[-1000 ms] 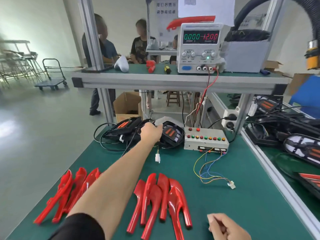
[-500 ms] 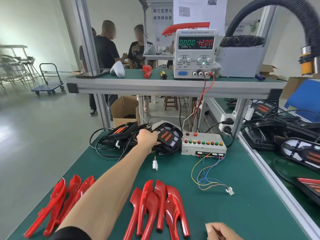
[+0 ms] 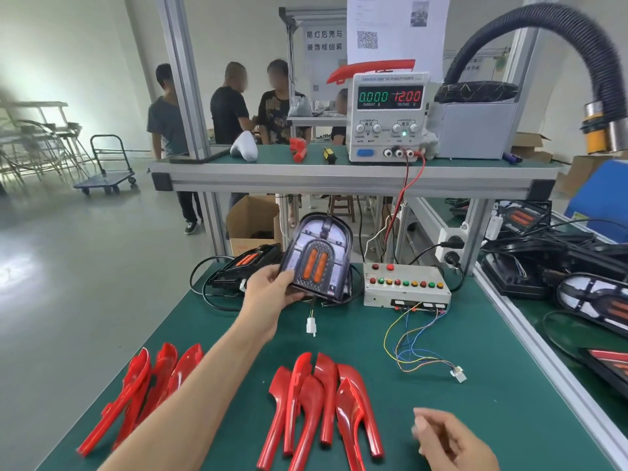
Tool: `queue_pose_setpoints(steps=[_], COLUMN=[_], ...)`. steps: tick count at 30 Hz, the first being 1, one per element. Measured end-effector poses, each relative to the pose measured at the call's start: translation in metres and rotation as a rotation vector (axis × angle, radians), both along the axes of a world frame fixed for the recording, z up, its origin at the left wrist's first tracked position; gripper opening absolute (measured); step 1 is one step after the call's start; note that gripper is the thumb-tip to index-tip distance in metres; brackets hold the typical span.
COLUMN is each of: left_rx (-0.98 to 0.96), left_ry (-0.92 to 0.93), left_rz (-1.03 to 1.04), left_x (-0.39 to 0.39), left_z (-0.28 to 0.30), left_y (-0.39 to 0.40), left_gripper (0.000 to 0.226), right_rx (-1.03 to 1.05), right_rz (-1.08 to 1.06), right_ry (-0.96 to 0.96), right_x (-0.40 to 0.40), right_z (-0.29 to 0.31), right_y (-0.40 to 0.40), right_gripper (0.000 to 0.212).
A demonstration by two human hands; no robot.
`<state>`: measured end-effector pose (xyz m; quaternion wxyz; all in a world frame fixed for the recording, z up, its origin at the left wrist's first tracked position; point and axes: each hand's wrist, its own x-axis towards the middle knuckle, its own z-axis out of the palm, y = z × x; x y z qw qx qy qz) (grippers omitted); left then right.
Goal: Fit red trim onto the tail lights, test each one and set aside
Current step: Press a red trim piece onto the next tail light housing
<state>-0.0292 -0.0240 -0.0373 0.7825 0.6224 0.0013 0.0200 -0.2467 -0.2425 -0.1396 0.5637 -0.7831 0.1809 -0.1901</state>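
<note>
The left hand [image 3: 272,287] reaches out over the green worktop [image 3: 492,419] and holds a tail light [image 3: 314,258] up off the surface at the far middle. Its grip is clamped on the lamp's lower left edge, thumb on the face and fingers behind. The lamp stands nearly upright with its face toward the camera, showing two orange bars side by side in a dark oval frame. A short lead hangs from its lower edge and ends in a white connector [image 3: 311,326] just above the worktop.

The right hand [image 3: 452,443] sits low at the near right edge. Its fingers are loosely curled and hold nothing; the fingertips are blurred.

A bundle of red trim pieces [image 3: 316,402] lies on the near middle of the worktop, stems pointing toward the near edge. A second bundle of red trim [image 3: 142,392] lies to the near left, partly hidden by the left forearm.

More tail lights [image 3: 244,266] with black cables lie at the far left, just behind the left hand. To the right of the held lamp stands a test box [image 3: 406,285] with rows of coloured buttons. Coloured wires run from its front toward the near side and end in a small white plug [image 3: 458,373].

On the upper shelf [image 3: 339,180] a power supply [image 3: 389,119] reads 0.000 and 12.00.
</note>
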Motion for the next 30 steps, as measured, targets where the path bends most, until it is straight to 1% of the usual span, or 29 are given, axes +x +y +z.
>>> queue_pose_setpoints(steps=[1, 5, 8, 9, 12, 16, 20, 22, 23, 26, 27, 29, 30], left_rx=[0.021, 0.132, 0.11, 0.08, -0.005, -0.118, -0.096, -0.05, -0.016, 0.191, 0.278, 0.413, 0.448], left_ry=[-0.009, -0.013, 0.022, 0.036, 0.077, 0.12, 0.069, 0.036, 0.013, -0.073, -0.076, -0.018, 0.024], left_rz=[-0.001, -0.023, -0.071, -0.095, -0.114, -0.129, -0.234, -0.26, -0.235, -0.014, 0.055, 0.139, 0.162], left_x=[-0.005, -0.022, -0.037, -0.042, -0.055, -0.069, -0.08, -0.08, -0.079, -0.069, -0.066, -0.059, -0.056], left_z=[-0.007, -0.028, -0.037, -0.04, -0.048, -0.057, -0.065, -0.063, -0.061, -0.064, -0.067, -0.073, -0.074], left_y=[-0.001, -0.008, -0.016, -0.019, -0.029, -0.04, -0.043, -0.039, -0.035, -0.019, -0.013, -0.005, -0.003], left_gripper=[0.014, 0.016, 0.02, 0.02, 0.018, 0.014, 0.019, 0.022, 0.024, 0.02, 0.016, 0.006, 0.011], right_rx=[0.044, 0.168, 0.263, 0.302, 0.377, 0.478, 0.709, 0.852, 0.925, 1.091, 1.127, 1.166, 1.175], right_rz=[0.006, 0.149, 0.188, 0.199, 0.211, 0.16, 0.154, 0.128, 0.107, 0.091, 0.106, 0.151, 0.179], right_ry=[-0.036, -0.084, -0.058, -0.023, 0.073, 0.045, -0.011, -0.028, -0.036, -0.088, -0.106, -0.139, -0.152], right_x=[0.006, 0.043, 0.079, 0.09, 0.116, 0.125, 0.114, 0.108, 0.105, 0.091, 0.086, 0.075, 0.07], right_z=[0.004, 0.04, 0.059, 0.063, 0.065, 0.059, 0.055, 0.056, 0.059, 0.073, 0.077, 0.084, 0.088], right_y=[0.001, 0.016, 0.033, 0.038, 0.046, 0.043, 0.034, 0.027, 0.023, 0.006, -0.001, -0.013, -0.018], right_gripper=[0.036, 0.018, 0.011, 0.012, 0.026, 0.027, 0.026, 0.029, 0.031, 0.036, 0.039, 0.046, 0.048])
